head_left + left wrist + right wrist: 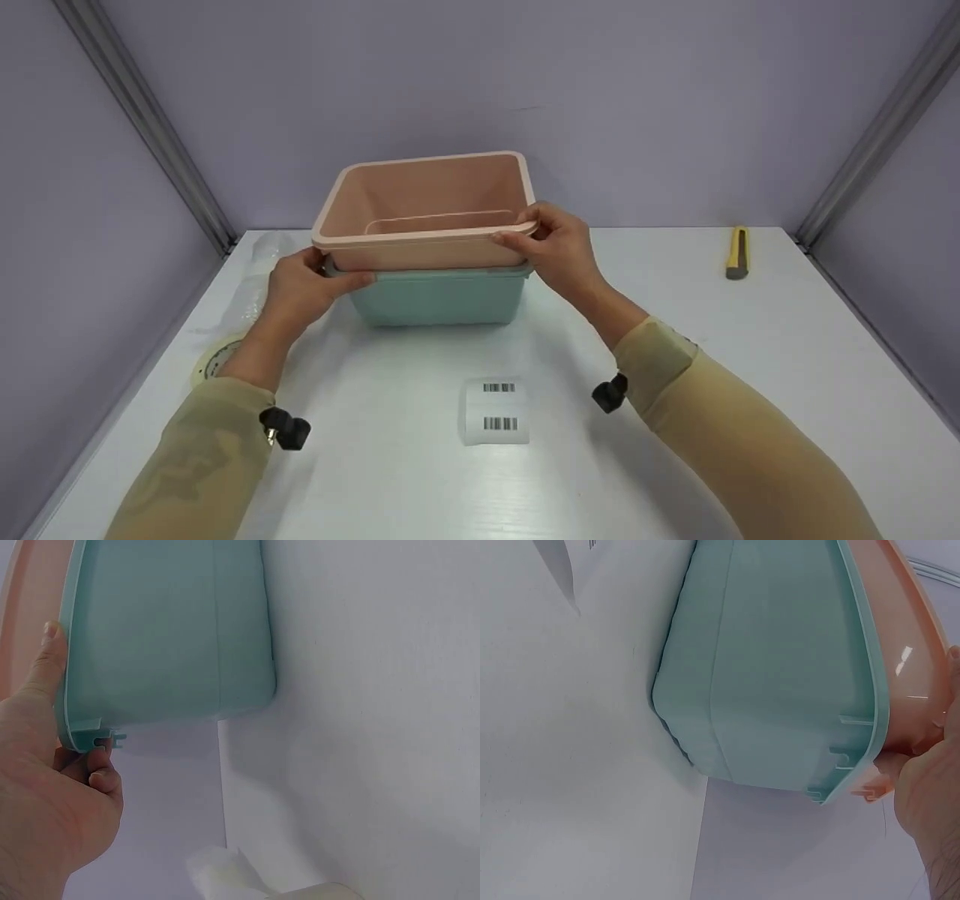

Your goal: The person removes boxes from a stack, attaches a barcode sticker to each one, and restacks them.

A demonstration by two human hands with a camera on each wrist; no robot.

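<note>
Pink bin sits nested in a teal bin at the far middle of a white table, its rim raised above the teal rim. Left hand grips the left corner, thumb along the teal rim and fingers curled beneath it. Right hand pinches the pink rim at the right near corner, thumb on top and fingers under.

Near the table's front lies a label sheet with two barcodes, well apart from the bins. A tape roll lies at the left edge, partly hidden by the left forearm, with clear plastic wrap behind it. A yellow knife lies at the far right, well apart from both hands.

Head view alone shows the pink bin's inside, the knife and the barcodes. Left wrist view shows the teal bin's side wall, a rim notch, and the left hand's curled fingers below that rim. Right wrist view shows the teal bin's underside lifted and tilted off the table, the pink bin's wall above the teal rim, and the right hand at the corner.
</note>
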